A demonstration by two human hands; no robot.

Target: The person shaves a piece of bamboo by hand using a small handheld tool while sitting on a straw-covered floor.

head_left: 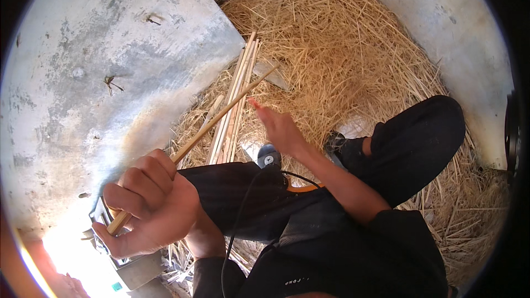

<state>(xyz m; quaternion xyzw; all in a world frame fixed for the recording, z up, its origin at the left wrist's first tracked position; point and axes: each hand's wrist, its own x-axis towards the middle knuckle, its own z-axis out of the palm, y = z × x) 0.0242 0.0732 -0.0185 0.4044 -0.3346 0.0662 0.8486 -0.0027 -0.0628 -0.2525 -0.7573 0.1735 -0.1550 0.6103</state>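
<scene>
My left hand [157, 204] is closed around the lower end of a long, thin wooden stick [212, 122], in the near left. The stick slants up and to the right, its tip over the straw. Close to the stick's upper half is my right hand [281, 131], its fingers drawn together. A small reddish thing shows at those fingertips, beside the stick; its kind is too small to make out. Beneath the stick, several pale wooden strips [243, 69] lie lengthwise in a loose bundle on the straw.
Dry straw [342, 38] covers the floor. A stained, pale wall [110, 49] stands at the left, another [464, 38] at the right. My bent legs in black trousers [419, 138] frame the work. A black cable [238, 215] hangs in front of me. A greyish box-like object [141, 270] sits lower left.
</scene>
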